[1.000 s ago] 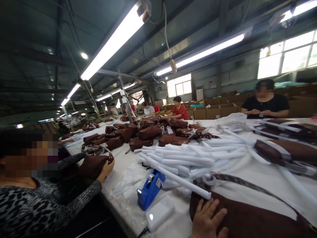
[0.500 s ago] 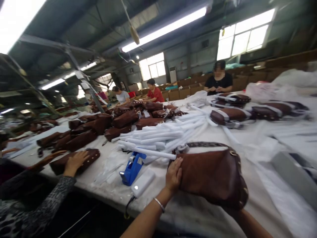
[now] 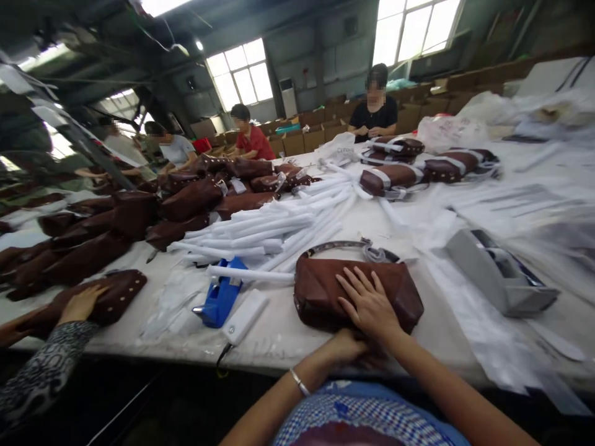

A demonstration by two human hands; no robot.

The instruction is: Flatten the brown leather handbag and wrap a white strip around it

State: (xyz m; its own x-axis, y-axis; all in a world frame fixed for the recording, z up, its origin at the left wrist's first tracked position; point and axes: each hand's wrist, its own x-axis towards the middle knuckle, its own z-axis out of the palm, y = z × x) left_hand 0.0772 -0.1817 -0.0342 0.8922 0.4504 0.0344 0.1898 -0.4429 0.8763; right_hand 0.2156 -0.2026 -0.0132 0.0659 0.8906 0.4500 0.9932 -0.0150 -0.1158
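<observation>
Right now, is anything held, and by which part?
Cannot tell: the right hand lies spread across the middle of the brown bag; the left hand is at its near edge, grip unclear.

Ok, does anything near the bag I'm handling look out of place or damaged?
One white roll looks stray: it lies across the blue tape dispenser, one end by the left end of the brown bag, while other rolls are heaped farther back. I see no spill, and no damage on the bag's visible side.
</observation>
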